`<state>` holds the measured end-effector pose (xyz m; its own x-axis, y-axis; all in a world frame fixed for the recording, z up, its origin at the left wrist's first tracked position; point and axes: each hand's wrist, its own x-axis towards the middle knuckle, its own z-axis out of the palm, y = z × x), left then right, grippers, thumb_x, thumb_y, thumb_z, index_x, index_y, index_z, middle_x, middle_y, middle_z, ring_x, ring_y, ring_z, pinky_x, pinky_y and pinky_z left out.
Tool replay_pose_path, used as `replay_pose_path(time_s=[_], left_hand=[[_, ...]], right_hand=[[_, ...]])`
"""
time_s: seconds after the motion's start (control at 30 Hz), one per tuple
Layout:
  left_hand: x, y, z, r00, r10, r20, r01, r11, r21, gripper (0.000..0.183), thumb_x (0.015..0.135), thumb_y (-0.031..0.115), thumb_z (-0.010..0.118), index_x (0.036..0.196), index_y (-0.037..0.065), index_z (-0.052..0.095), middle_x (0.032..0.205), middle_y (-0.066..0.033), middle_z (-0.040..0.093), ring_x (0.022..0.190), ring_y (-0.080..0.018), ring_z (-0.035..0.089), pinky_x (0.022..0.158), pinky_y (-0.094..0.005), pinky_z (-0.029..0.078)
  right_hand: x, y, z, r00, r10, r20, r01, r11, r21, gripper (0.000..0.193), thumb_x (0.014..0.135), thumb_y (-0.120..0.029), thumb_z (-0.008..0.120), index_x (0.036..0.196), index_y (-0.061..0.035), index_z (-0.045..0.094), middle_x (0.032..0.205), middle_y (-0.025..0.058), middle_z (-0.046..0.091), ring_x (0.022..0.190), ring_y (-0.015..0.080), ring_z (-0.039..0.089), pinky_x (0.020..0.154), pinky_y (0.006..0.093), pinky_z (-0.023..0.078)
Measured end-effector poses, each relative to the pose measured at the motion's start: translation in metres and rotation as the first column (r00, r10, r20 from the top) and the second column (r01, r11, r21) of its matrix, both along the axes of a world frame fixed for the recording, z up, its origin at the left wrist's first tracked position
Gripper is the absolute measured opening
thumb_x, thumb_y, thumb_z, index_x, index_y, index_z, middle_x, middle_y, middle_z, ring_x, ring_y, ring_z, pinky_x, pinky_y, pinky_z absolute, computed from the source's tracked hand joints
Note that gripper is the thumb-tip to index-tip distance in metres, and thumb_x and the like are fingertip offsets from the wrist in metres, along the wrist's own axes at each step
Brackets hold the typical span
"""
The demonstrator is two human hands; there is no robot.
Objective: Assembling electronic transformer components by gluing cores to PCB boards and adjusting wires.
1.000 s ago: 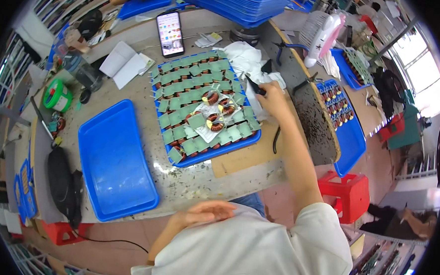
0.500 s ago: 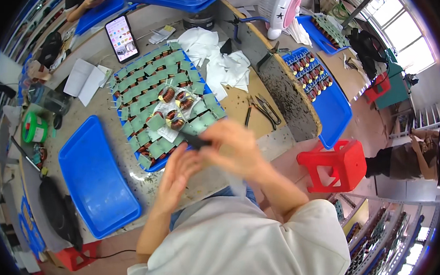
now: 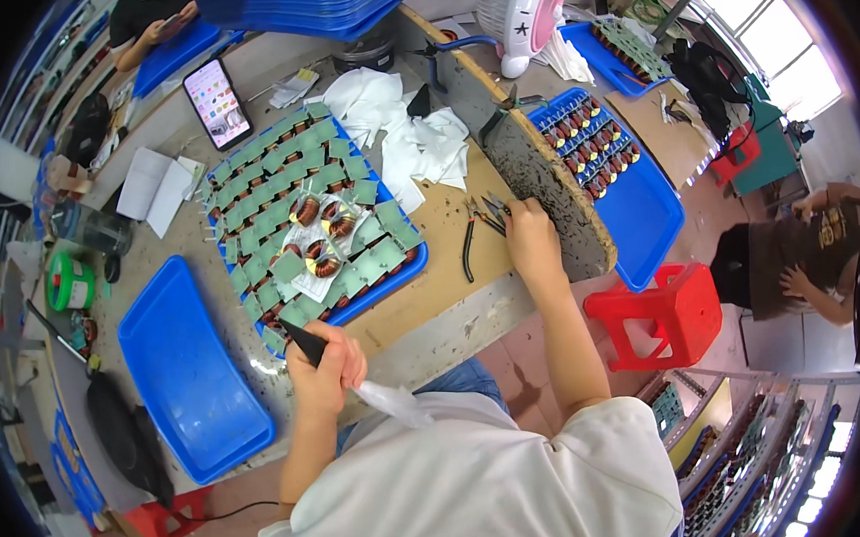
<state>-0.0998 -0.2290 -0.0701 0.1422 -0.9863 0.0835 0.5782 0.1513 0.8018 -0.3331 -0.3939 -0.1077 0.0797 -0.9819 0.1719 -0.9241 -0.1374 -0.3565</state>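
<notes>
My left hand (image 3: 320, 372) is closed around a black tapered object (image 3: 302, 340) with a translucent white plastic tail (image 3: 394, 403) trailing out below the fist; its exact kind I cannot make out. It points at the near edge of a blue tray (image 3: 413, 260) filled with green circuit boards (image 3: 276, 190). Several copper-wound ring coils (image 3: 322, 258) lie on white paper on top of the boards. Over on the right, my right hand (image 3: 534, 240) grips a pair of pliers (image 3: 495, 206), its fingers covering most of the handles. Dark-handled cutters (image 3: 468, 246) lie just left of it.
An empty blue tray (image 3: 196, 373) sits left. White cloths (image 3: 399, 121), a phone (image 3: 217, 104) and stacked blue trays (image 3: 308, 0) are behind. A partition (image 3: 552, 168) stands right, with a coil tray (image 3: 637, 221) and red stool (image 3: 656, 319) beyond. Two other people are nearby.
My hands have moved apart: the black object, earlier between both hands, is now in my left hand only, lower and nearer me. My right hand has reached out to the pliers.
</notes>
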Motion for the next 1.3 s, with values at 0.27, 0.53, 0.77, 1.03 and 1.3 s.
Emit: replay_pose_path(time_s=[0.27,0.53,0.77,1.03,1.3], left_hand=[[-0.017,-0.007,0.005,0.953,-0.159,0.256,0.066,0.939,0.337,0.008,0.086,0.008,0.039,0.082,0.002,0.043,0.055,-0.0061,0.048,0.042,-0.0102,0.043,0.039,-0.0223,0.036],[-0.034,-0.032,0.033,0.571,-0.137,0.809,-0.093,0.969,0.23,0.021,0.073,0.019,0.062,0.082,0.001,0.056,0.059,-0.0102,0.053,0.052,-0.0194,0.052,0.049,-0.0291,0.041],[-0.039,-0.029,0.026,0.426,-0.074,0.902,-0.127,0.982,0.141,0.021,0.072,0.019,0.061,0.08,0.001,0.053,0.064,-0.0142,0.055,0.057,-0.0275,0.056,0.049,-0.0338,0.042],[-0.036,-0.027,0.041,0.512,0.086,0.854,-0.068,0.996,-0.06,0.023,0.072,0.016,0.061,0.086,0.002,0.049,0.067,-0.0097,0.054,0.055,-0.0216,0.054,0.049,-0.03,0.042],[-0.033,-0.021,0.045,0.817,-0.17,0.551,0.11,0.984,0.141,0.025,0.075,0.016,0.06,0.088,0.001,0.046,0.073,-0.0055,0.053,0.059,-0.0097,0.047,0.051,-0.023,0.039]], right_hand=[[0.014,0.005,0.018,0.956,0.284,0.072,-0.222,0.863,-0.454,0.01,0.069,-0.002,0.056,0.078,-0.0016,0.052,0.073,0.0132,0.048,0.064,0.0285,0.052,0.056,0.0352,0.043],[0.052,0.061,0.059,0.118,-0.059,0.991,-0.307,0.947,0.093,0.014,0.082,-0.008,0.043,0.093,-0.0002,0.042,0.063,0.0041,0.047,0.037,0.0048,0.034,0.034,0.0177,0.022],[0.069,0.081,0.069,0.006,-0.084,0.996,-0.49,0.868,0.076,0.01,0.071,0.005,0.057,0.081,0.0035,0.058,0.066,0.0025,0.053,0.057,0.0055,0.048,0.05,0.0168,0.034],[0.059,0.077,0.078,0.261,0.172,0.95,-0.401,0.914,-0.055,0.005,0.076,0.001,0.057,0.08,0.0031,0.059,0.069,0.003,0.053,0.057,0.0056,0.045,0.05,0.0164,0.033],[0.061,0.074,0.078,0.129,0.137,0.982,-0.551,0.833,-0.044,0.018,0.069,0.002,0.063,0.085,0.0036,0.056,0.072,0.0019,0.05,0.059,0.0055,0.043,0.051,0.017,0.033]])
